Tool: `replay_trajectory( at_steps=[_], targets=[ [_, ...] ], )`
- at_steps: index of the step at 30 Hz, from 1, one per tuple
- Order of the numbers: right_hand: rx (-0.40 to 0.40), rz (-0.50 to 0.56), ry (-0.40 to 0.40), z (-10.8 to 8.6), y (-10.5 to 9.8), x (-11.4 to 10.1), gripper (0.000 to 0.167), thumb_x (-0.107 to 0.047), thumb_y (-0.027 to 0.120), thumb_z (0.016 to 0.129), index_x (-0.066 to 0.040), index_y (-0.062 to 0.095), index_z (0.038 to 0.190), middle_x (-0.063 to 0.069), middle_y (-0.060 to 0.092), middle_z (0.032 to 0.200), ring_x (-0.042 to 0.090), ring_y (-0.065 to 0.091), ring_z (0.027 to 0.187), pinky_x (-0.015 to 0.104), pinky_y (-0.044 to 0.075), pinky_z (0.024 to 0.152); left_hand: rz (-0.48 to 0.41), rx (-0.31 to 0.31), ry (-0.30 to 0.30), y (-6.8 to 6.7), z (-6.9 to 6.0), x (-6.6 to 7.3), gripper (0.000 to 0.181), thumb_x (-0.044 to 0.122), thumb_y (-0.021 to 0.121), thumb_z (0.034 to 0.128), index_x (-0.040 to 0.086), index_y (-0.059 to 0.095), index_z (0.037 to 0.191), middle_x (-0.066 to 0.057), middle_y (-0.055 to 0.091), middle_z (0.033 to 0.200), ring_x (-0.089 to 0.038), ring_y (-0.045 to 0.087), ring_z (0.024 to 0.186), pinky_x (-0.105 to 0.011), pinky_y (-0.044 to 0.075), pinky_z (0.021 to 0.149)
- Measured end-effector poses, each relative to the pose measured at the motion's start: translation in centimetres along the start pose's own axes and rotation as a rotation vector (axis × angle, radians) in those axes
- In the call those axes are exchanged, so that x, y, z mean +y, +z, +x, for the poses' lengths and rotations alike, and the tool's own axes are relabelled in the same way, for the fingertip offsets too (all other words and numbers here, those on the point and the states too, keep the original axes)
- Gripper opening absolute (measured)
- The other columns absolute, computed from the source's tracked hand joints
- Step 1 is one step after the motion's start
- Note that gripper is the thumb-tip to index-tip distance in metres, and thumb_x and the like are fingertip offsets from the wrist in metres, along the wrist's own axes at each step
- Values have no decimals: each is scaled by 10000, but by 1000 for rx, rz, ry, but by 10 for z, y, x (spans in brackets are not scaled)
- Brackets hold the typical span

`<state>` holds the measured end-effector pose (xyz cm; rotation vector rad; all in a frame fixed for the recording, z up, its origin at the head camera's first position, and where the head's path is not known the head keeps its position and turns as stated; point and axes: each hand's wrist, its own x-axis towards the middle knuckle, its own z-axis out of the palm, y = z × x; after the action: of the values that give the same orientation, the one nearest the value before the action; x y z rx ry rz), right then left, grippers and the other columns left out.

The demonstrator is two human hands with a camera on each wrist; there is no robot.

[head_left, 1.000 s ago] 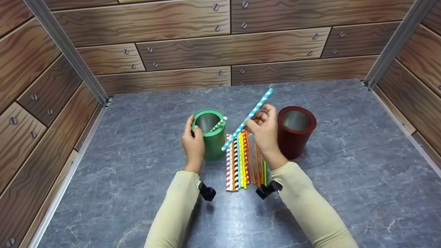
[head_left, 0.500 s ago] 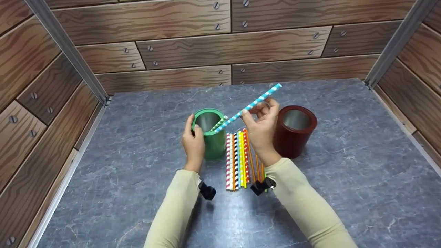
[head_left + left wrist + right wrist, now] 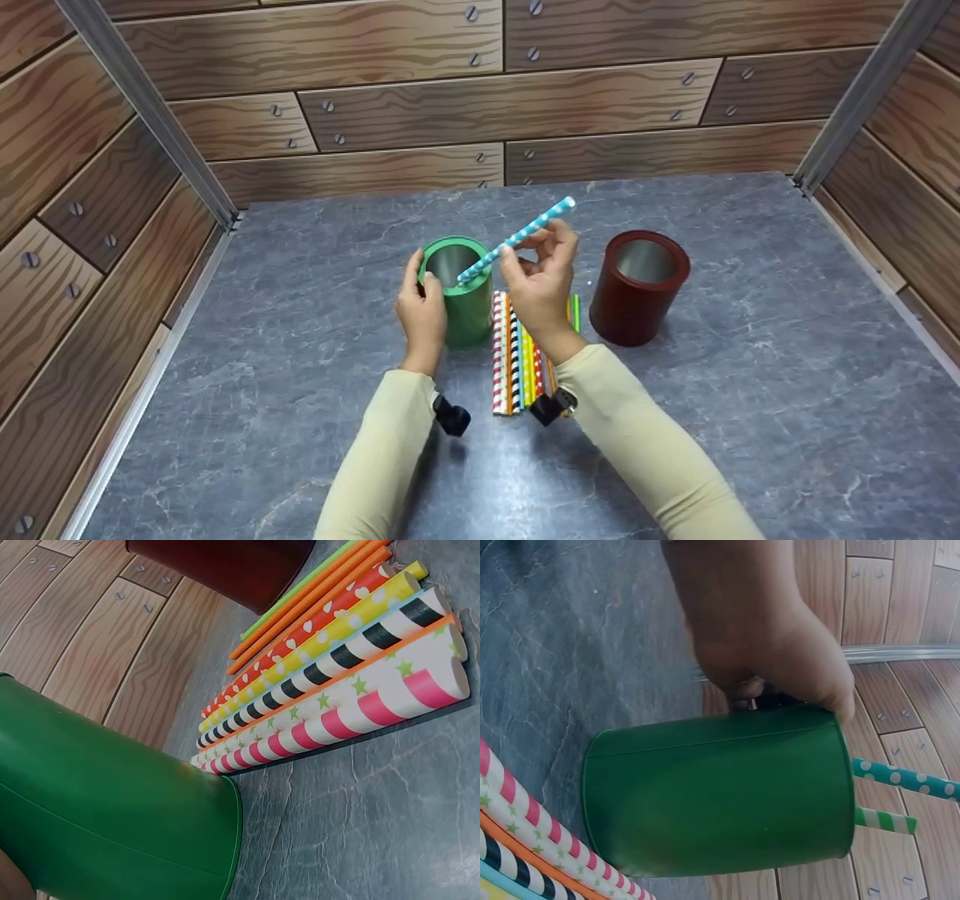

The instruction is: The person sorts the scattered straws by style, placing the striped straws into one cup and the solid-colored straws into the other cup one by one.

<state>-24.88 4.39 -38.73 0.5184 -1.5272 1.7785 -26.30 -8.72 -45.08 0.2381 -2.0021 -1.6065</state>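
The green container [image 3: 466, 319] stands upright, its upper left side gripped by my left hand [image 3: 421, 311]. Between thumb and fingers my right hand [image 3: 544, 281] pinches a blue straw with white dots [image 3: 529, 229], slanted, its lower end at the green container's mouth. In the right wrist view, the blue dotted straw [image 3: 907, 779] and a green-and-white striped straw [image 3: 886, 820] stick out past the rim of the green container [image 3: 720, 795]. Patterned straws [image 3: 330, 675] lie side by side on the table, partly hidden under my right hand in the head view.
A dark red container [image 3: 636, 300] stands upright right of the straws, its base also showing in the left wrist view. Wood-patterned walls [image 3: 405, 112] with metal corner posts [image 3: 150, 120] enclose the grey marbled table [image 3: 300, 315] at the back and sides.
My right hand has moved left, bringing the blue straw's lower end from above the lying straws to the green container's mouth. My left hand has stayed on the container.
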Motion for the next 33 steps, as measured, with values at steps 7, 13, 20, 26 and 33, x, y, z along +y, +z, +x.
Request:
replay_trajectory(
  at_steps=[7, 13, 20, 26, 33],
  targets=[
    [-72, -70, -84, -7, 5, 7, 462, 131, 543, 796, 30, 299, 1174, 171, 521, 902, 151, 568, 822, 222, 512, 646, 2, 12, 2, 1, 1, -1, 412, 138, 438, 930, 135, 511, 1335, -149, 639, 942, -162, 406, 618, -300, 369, 615],
    [-111, -105, -109, -10, 8, 12, 474, 134, 535, 795, -30, 319, 1184, 216, 528, 896, 213, 574, 820, 251, 521, 644, 25, 12, 0, 1, 2, -1, 409, 158, 444, 934, 140, 510, 1337, -118, 654, 946, -136, 453, 644, -301, 401, 627],
    [-157, -124, -94, -18, 9, 18, 474, 123, 524, 804, -10, 329, 1216, 229, 561, 941, 271, 586, 838, 304, 538, 668, 22, 1, -6, 1, 1, -1, 413, 163, 437, 937, 165, 503, 1344, -19, 452, 575, -107, 350, 502, -276, 340, 521],
    [-189, -159, -84, -21, 10, 22, 376, 75, 524, 844, 32, 376, 1186, 195, 594, 957, 287, 611, 835, 315, 542, 665, -12, -6, 5, 0, 1, -1, 411, 156, 438, 938, 132, 500, 1344, -127, 646, 1015, -144, 422, 603, -292, 380, 598],
    [-231, -190, -41, -23, 10, 24, 218, 55, 543, 857, 82, 486, 1066, 200, 635, 926, 274, 637, 811, 299, 539, 620, -1, 1, -5, 0, 1, -1, 408, 156, 445, 936, 151, 508, 1338, -150, 652, 964, -143, 416, 583, -294, 377, 583]
  ],
)
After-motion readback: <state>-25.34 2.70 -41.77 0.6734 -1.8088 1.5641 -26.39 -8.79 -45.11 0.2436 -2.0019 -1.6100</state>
